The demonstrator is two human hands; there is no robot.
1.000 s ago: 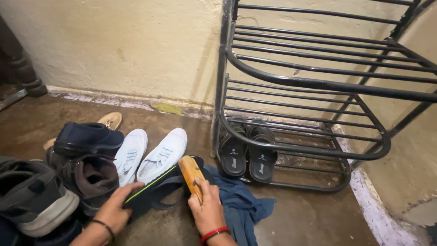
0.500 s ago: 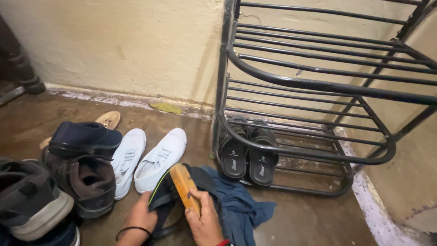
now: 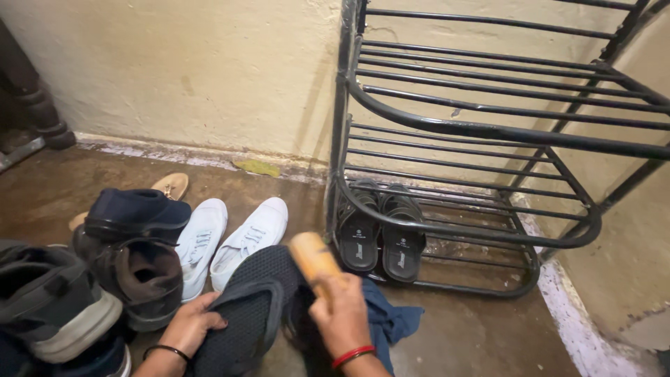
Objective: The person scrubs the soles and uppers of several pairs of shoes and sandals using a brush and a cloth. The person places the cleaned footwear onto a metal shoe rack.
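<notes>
My left hand is closed around the edge of a black sandal, with my fingers curled over its side. The sandal lies sole up on the floor, low in the middle of what I see, at about 6 o'clock. My right hand is wrapped tight around a wooden brush. The brush is touching the top end of the sandal, and it looks a bit blurry. I wear a black band on my left wrist and a red band on my right wrist. A blue cloth lies on the floor just under my right hand, at about 5 o'clock. Two white shoes sit side by side just past the sandal, at about 11 o'clock from it. At 9 o'clock there is a pile of dark shoes, with a navy one on top and a brown one below it. A tan slipper peeks out behind them. At 2 o'clock stands a black metal shoe rack by the wall. A pair of black slippers rests on its lowest shelf, near the brush.
</notes>
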